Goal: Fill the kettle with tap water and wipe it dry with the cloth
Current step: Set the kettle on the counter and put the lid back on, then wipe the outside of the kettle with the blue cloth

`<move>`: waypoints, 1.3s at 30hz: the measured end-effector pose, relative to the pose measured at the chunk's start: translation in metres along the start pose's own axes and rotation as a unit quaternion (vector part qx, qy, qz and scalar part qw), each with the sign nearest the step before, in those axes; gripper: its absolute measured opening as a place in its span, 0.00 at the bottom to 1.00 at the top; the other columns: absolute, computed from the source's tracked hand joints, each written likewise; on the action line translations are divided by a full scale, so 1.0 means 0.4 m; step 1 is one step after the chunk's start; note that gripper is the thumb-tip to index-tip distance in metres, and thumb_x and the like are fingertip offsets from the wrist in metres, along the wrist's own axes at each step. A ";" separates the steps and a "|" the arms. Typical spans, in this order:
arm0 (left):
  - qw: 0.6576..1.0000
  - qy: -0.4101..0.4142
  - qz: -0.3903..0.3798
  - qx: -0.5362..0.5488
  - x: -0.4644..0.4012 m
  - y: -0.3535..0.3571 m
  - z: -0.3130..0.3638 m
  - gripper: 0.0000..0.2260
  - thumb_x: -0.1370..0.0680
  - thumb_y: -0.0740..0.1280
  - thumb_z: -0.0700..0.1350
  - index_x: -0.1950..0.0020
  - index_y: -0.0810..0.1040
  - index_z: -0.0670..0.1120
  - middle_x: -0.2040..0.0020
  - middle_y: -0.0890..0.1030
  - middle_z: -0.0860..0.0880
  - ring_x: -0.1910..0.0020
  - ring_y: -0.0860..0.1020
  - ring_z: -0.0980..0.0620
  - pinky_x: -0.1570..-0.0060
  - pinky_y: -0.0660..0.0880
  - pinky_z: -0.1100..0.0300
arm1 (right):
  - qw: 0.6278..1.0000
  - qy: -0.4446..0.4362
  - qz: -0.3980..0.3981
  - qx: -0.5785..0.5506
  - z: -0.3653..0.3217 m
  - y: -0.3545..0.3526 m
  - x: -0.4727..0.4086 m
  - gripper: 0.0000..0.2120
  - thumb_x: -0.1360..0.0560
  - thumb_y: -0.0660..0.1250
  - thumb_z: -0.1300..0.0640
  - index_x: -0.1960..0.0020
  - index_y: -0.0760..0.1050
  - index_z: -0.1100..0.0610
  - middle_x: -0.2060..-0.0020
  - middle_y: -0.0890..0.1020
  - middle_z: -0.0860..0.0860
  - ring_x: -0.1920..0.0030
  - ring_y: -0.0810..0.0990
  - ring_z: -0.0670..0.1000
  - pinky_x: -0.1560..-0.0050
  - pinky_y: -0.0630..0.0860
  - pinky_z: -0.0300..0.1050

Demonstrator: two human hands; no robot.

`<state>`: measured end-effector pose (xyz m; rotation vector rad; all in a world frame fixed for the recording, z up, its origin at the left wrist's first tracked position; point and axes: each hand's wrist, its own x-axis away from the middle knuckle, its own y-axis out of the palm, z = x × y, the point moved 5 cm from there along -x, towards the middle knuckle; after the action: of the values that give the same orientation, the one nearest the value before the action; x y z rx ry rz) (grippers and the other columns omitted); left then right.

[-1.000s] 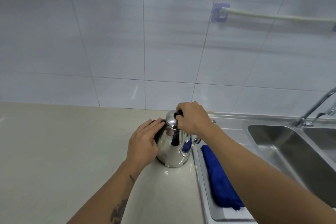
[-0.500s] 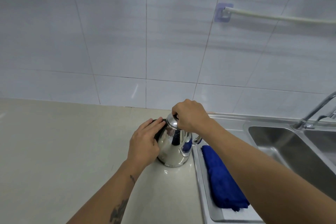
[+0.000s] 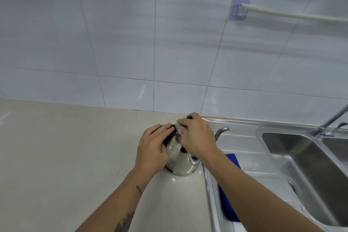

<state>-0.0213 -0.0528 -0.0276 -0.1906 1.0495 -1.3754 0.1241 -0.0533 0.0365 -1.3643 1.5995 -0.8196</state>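
A shiny steel kettle stands on the beige counter beside the sink unit, its curved spout pointing right. My left hand wraps the kettle's black handle on its left side. My right hand is closed on the kettle's lid, which sits tilted at the top. A dark blue cloth lies on the steel drainboard, mostly hidden under my right forearm.
A steel sink basin lies at the right, with the tap at its back edge. A white rail on a blue hook hangs on the tiled wall. Beige counter stretches to the left.
My right hand has shifted over the lid and tipped it; the spout now shows to the right. The camera has moved closer and to the right. My left hand stays on the handle.
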 end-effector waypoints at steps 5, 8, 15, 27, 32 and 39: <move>1.000 0.008 -0.002 0.013 -0.006 0.001 -0.005 0.30 0.31 0.54 0.36 0.34 0.78 0.54 0.34 0.76 0.63 0.34 0.70 0.54 0.37 0.71 0.61 | 1.000 0.004 -0.018 -0.005 0.010 0.013 -0.012 0.11 0.24 0.66 0.55 0.44 0.82 0.48 0.42 0.75 0.48 0.45 0.78 0.54 0.49 0.77 0.50; 1.000 0.013 -0.014 0.012 -0.009 0.003 -0.007 0.30 0.31 0.56 0.34 0.33 0.76 0.55 0.33 0.74 0.65 0.34 0.69 0.55 0.38 0.71 0.62 | 0.999 -0.002 -0.033 -0.023 0.022 -0.001 -0.028 0.16 0.25 0.68 0.55 0.38 0.81 0.48 0.37 0.76 0.49 0.38 0.77 0.53 0.41 0.75 0.49; 1.000 0.013 -0.012 0.017 -0.002 0.004 -0.008 0.32 0.31 0.60 0.31 0.32 0.75 0.58 0.33 0.72 0.68 0.34 0.67 0.59 0.41 0.71 0.65 | 0.996 -0.078 -0.025 -0.036 0.088 0.077 0.052 0.30 0.21 0.62 0.57 0.22 0.59 0.42 0.21 0.54 0.49 0.21 0.57 0.55 0.28 0.68 0.55; 0.999 0.027 -0.044 -0.007 -0.034 0.010 0.061 0.26 0.30 0.61 0.37 0.33 0.74 0.54 0.34 0.75 0.57 0.33 0.70 0.51 0.30 0.65 0.48 | 0.995 -0.078 -0.004 -0.061 0.149 0.040 0.162 0.36 0.23 0.58 0.66 0.22 0.57 0.40 0.20 0.53 0.40 0.22 0.58 0.45 0.35 0.75 0.44; 0.986 0.045 -0.147 -0.056 -0.001 0.055 0.062 0.39 0.26 0.61 0.39 0.21 0.47 0.61 0.21 0.49 0.62 0.21 0.46 0.56 0.23 0.42 0.48 | 0.989 0.088 -0.113 0.026 0.345 0.100 0.260 0.28 0.20 0.59 0.58 0.22 0.59 0.45 0.21 0.59 0.48 0.21 0.57 0.54 0.25 0.64 0.53; 0.987 0.008 -0.148 -0.067 -0.005 0.035 0.074 0.43 0.30 0.58 0.30 0.22 0.52 0.61 0.22 0.52 0.64 0.21 0.50 0.56 0.23 0.46 0.49 | 0.942 0.200 -0.244 0.114 0.470 0.173 0.313 0.30 0.19 0.56 0.48 0.20 0.48 0.45 0.20 0.52 0.55 0.22 0.51 0.66 0.27 0.60 0.68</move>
<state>0.0095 -0.0609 -0.0193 -0.4502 1.1607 -1.5748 0.2612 -0.1543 -0.1274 -1.5103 1.4056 -1.6173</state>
